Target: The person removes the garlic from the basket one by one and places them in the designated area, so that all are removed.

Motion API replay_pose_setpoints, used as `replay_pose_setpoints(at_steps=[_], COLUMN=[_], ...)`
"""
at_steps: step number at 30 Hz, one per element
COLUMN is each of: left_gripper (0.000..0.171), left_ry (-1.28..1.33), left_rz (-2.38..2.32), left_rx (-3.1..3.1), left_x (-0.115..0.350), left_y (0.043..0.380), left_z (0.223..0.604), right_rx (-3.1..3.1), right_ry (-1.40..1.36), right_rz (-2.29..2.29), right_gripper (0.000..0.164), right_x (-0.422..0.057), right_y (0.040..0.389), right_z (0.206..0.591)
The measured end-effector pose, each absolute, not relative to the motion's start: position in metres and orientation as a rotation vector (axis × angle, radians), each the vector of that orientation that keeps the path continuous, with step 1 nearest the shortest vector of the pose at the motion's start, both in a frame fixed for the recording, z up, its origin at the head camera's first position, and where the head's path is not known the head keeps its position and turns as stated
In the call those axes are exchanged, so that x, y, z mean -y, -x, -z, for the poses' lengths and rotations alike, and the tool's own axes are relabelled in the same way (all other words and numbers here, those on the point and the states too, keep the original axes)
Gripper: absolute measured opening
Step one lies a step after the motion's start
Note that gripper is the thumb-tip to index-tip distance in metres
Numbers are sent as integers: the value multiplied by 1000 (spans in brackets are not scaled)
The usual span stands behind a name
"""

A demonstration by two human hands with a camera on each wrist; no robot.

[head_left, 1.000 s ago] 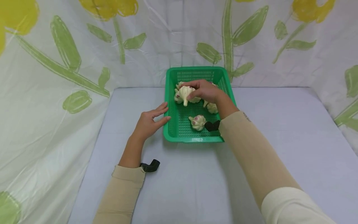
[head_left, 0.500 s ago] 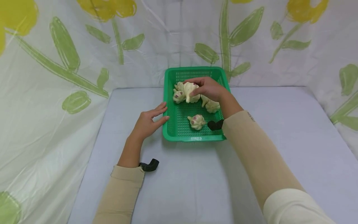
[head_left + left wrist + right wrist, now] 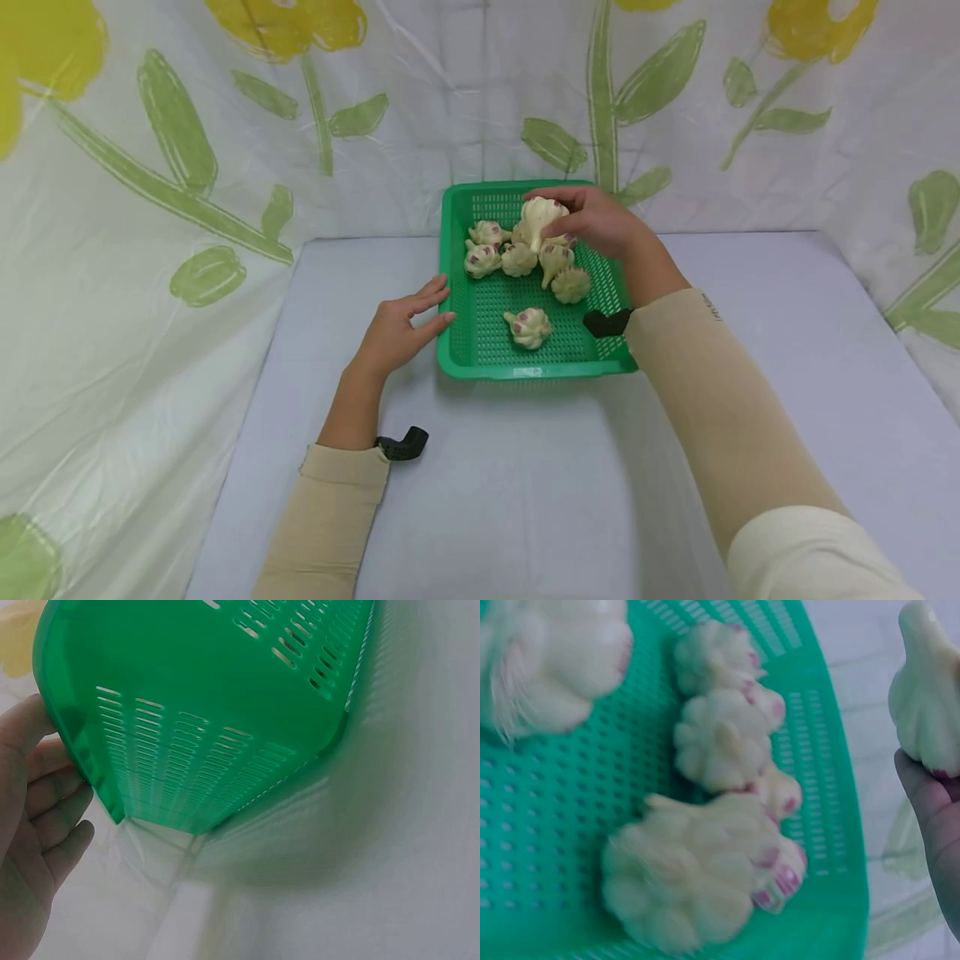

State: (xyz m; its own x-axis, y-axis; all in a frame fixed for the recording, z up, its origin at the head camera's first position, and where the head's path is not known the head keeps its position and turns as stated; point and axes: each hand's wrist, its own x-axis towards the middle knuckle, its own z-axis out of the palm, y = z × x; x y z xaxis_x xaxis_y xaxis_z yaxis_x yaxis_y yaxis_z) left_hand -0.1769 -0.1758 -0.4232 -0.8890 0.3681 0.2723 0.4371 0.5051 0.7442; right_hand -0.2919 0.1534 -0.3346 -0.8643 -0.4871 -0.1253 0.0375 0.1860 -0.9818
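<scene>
My right hand (image 3: pixel 600 221) pinches a white garlic bulb (image 3: pixel 543 218) with purple patches above the far part of a green plastic basket (image 3: pixel 536 371). In the right wrist view this held garlic bulb (image 3: pixel 930 705) shows at the right edge, its stem pointing up. Several other bulbs lie below it in the basket, grouped toward the back. One garlic bulb (image 3: pixel 529 327) lies apart near the front. My left hand (image 3: pixel 393 333) rests its fingertips on the basket's left rim, fingers fairly straight; the left wrist view shows its fingers (image 3: pixel 56 802) against the rim's outer side.
The basket stands on a table with a pale cloth (image 3: pixel 495 483), close to a white curtain (image 3: pixel 420 100) printed with yellow flowers and green leaves. A black wrist camera (image 3: pixel 405 444) sits on the left wrist, another black wrist camera (image 3: pixel 606 322) on the right.
My right hand has moved right and slightly up with the garlic bulb, uncovering bulbs at the left and middle of the basket. The left hand stays at the rim.
</scene>
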Motion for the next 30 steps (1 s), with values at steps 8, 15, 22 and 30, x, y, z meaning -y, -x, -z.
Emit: replay_pose_setpoints(at_steps=[8,15,22,30], left_gripper=[51,50,50,51], left_ry=[702,690,682,689], left_rz=[1359,1364,1379,1382], left_rx=[2678,2677,2680,2666], left_x=[176,176,175,176], left_y=[175,174,173,174], left_z=[424,419,419,421], right_rx=[-2085,-2095,-2091,-2033], right_ry=[447,440,341,223], right_rz=[1809,1868,1963,2135], right_gripper=[55,54,55,54], right_x=[-190,-224,-251,-271], right_y=[296,296,291,290], right_z=[330,330,332,344])
